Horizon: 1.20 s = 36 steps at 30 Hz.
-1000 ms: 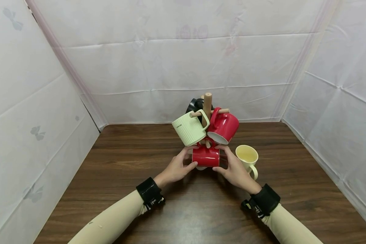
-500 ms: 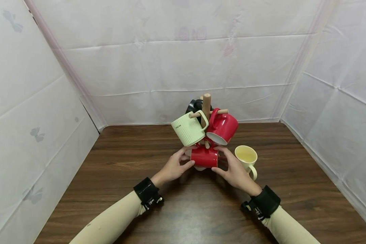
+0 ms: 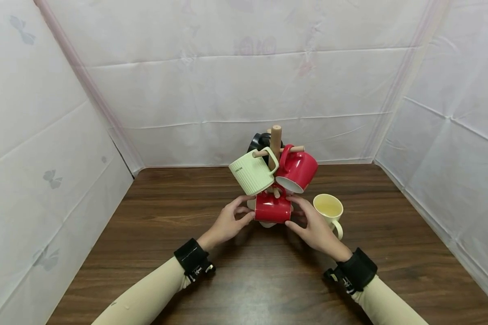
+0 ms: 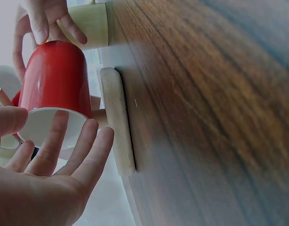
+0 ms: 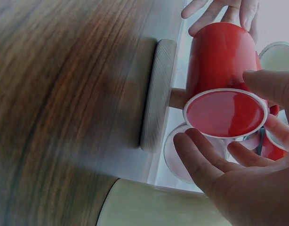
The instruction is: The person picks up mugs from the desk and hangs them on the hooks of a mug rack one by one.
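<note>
A wooden mug tree (image 3: 275, 137) stands on the table. On its lower front peg a glossy red mug (image 3: 273, 210) hangs sideways by its handle, opening toward the left. My left hand (image 3: 227, 222) is at the open end, fingers spread and mostly straight around the white rim (image 4: 55, 110). At the base end is my right hand (image 3: 315, 228), its thumb (image 5: 267, 82) against or just in front of the mug's side, fingers extended past the base. A pale green ribbed mug (image 3: 252, 171), another red mug (image 3: 298, 169) and a partly hidden black mug (image 3: 258, 142) hang above.
A pale yellow mug (image 3: 328, 206) stands upright on the dark wooden table (image 3: 252, 280), close to the right hand. The tree's wooden base (image 4: 118, 122) lies low beneath the red mug. White sheeting (image 3: 244, 90) rises behind and at both sides.
My left hand has slid slightly left, its thumb moving from the red mug's side to its rim. The right hand has shifted only slightly. The mugs stay in place on the tree.
</note>
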Available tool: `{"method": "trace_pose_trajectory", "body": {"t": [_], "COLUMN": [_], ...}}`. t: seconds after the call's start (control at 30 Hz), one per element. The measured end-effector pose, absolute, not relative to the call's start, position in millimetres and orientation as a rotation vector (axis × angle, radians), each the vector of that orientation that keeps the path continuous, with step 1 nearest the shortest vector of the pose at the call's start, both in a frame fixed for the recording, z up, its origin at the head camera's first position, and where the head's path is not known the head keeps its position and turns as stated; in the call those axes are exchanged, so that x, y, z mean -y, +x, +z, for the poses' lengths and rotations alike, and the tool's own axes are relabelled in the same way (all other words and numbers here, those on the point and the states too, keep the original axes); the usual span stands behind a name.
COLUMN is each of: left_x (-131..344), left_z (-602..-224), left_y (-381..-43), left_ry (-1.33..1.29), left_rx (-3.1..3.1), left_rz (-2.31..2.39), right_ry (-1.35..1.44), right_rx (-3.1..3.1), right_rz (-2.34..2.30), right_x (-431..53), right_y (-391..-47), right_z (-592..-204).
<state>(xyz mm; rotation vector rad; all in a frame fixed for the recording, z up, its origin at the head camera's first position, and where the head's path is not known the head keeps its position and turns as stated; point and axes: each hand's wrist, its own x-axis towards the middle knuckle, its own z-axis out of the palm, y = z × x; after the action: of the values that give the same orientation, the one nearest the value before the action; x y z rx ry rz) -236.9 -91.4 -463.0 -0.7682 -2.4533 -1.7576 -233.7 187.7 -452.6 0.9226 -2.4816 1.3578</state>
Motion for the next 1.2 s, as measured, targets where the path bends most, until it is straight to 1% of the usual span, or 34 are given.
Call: {"method": "trace_pose_trajectory", "body": {"t": [0.2,0.3,0.43,0.57,0.7,0.8,0.93,1.07,1.2], "left_x": [94,96,101,109,117,121,121,114,104], "left_z": [-464,-452,-449,-453,-439,-422,-395,-370,-353], "left_y": [-237,-232,-236,-245,-248,-249,-248,-248,-246], "left_ry": [-0.702,-0.658,-0.584,-0.474,-0.347,-0.275,-0.285,-0.393,-0.489], "left_rx": [2.436,2.427,2.442,2.440,2.387,2.304,2.139,2.023,2.004], "left_rz": [-1.823,-1.890,-1.881,-1.759,-1.619,-1.514,-1.390,-1.220,-1.080], "right_ry": [0.928,0.951,0.997,1.045,1.049,1.036,1.013,0.971,0.927], "right_rx": [2.509,2.513,2.512,2.520,2.501,2.454,2.377,2.301,2.224], "right_rz": [1.293,1.218,1.128,1.094,1.053,1.005,0.971,0.951,0.916], "right_x": [-191,-193,-198,-203,-206,-208,-208,-206,-203], "right_y": [-227,-224,-219,-214,-212,-211,-214,-220,-233], "right_z": [-446,-441,-431,-417,-400,-386,-366,-346,-331]}}
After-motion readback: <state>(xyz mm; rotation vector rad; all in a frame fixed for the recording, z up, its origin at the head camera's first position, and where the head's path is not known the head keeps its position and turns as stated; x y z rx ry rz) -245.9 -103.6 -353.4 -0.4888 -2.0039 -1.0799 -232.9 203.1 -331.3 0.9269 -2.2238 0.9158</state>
